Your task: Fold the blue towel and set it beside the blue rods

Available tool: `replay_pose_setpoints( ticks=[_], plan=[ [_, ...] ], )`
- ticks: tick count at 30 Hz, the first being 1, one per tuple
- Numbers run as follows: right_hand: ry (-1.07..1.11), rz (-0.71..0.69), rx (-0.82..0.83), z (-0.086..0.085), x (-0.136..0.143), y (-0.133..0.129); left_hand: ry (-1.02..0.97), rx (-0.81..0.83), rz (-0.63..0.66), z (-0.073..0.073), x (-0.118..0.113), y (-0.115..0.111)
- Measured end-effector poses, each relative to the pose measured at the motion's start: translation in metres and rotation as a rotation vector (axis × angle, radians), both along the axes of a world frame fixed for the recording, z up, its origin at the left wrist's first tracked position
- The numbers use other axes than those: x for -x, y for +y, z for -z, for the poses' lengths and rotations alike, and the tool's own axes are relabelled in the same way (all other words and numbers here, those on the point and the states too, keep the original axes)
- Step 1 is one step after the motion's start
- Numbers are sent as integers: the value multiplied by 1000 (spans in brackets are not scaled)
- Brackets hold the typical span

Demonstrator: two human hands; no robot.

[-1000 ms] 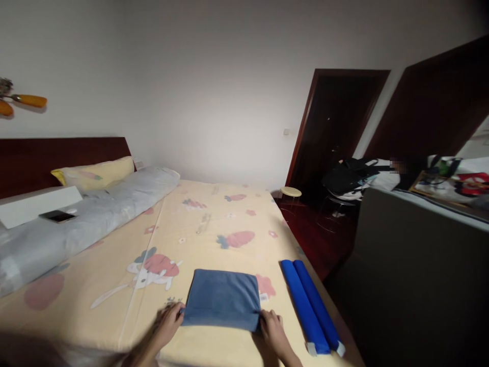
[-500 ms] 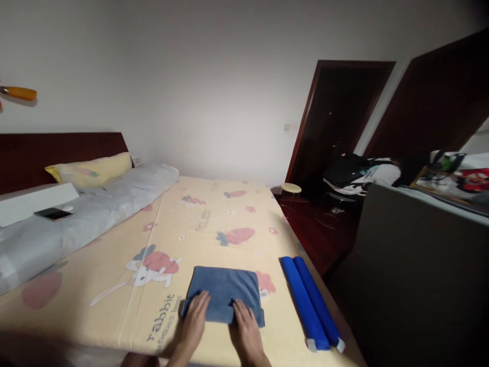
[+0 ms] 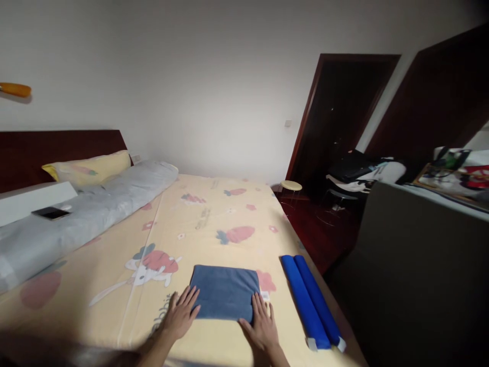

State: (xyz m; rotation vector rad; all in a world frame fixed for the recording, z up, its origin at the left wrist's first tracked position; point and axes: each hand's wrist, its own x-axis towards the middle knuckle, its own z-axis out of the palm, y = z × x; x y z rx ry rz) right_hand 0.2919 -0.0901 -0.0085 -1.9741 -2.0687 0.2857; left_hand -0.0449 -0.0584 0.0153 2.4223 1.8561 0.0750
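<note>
A dark blue folded cloth [image 3: 225, 291] lies flat on the patterned yellow bed sheet [image 3: 206, 341], near the front of the bed. At its left edge rests my left hand [image 3: 181, 312], palm down, fingers spread, fingertips touching the cloth. My right hand [image 3: 261, 321] lies at the cloth's right front corner, thumb and fingers apart, next to a small white tag [image 3: 265, 295]. Neither hand grips anything.
Two long blue rolls [image 3: 311, 300] with white ends lie along the bed's right edge. A grey bundle [image 3: 126, 196], a phone [image 3: 51, 213], a white box [image 3: 36, 201] and a pillow [image 3: 91, 168] are at the left. A dark panel [image 3: 416, 275] stands at the right.
Both hands have moved apart, from the cloth's front part to its left and right sides. Its front edge, uneven before, now looks straight and flat.
</note>
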Motion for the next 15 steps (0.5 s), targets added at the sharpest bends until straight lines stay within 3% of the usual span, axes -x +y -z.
replay_pose_setpoints(
  ticks=[2,7,10,15],
  plan=[
    [14,-10,-40,-7,19,4,-1,-85,1,5,-20,-1],
    [101,-267,-106,-14,69,10,-96,-239,173,26,-73,-4],
    [90,-203,-87,-4,58,10,-102,-198,172,31,-65,-2],
    [77,-134,-29,6,3,8,-74,-81,60,23,-25,3]
  ],
)
